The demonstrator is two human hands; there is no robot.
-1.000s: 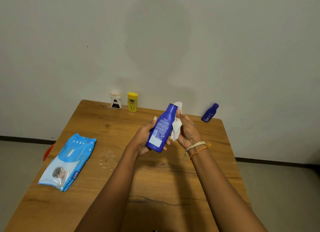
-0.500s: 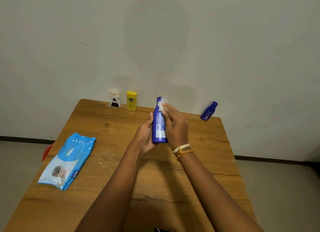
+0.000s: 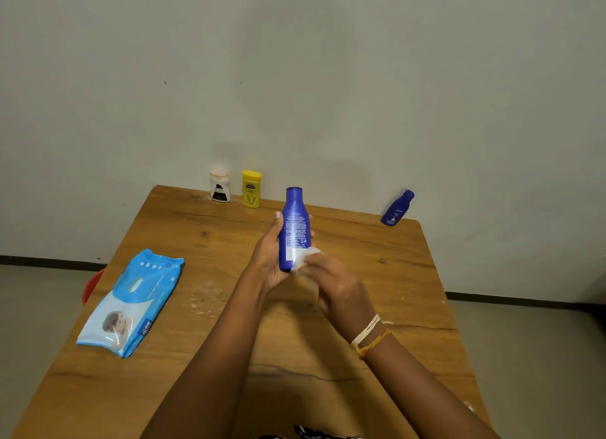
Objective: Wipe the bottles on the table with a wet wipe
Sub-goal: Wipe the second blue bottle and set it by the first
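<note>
While the left hand (image 3: 269, 261) grips an upright tall blue plastic bottle (image 3: 294, 228) above the wooden table (image 3: 377, 274), the blurred right hand (image 3: 334, 284), apparently clutching a white wet wipe (image 3: 303, 258), has slid from cap to base, finishing that stroke.

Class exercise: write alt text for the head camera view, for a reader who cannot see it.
A left hand holds a blue bottle upright above a wooden table while the right hand rubs a white wipe on its lower part. A wipes pack lies left; three small bottles stand by the wall.
</note>
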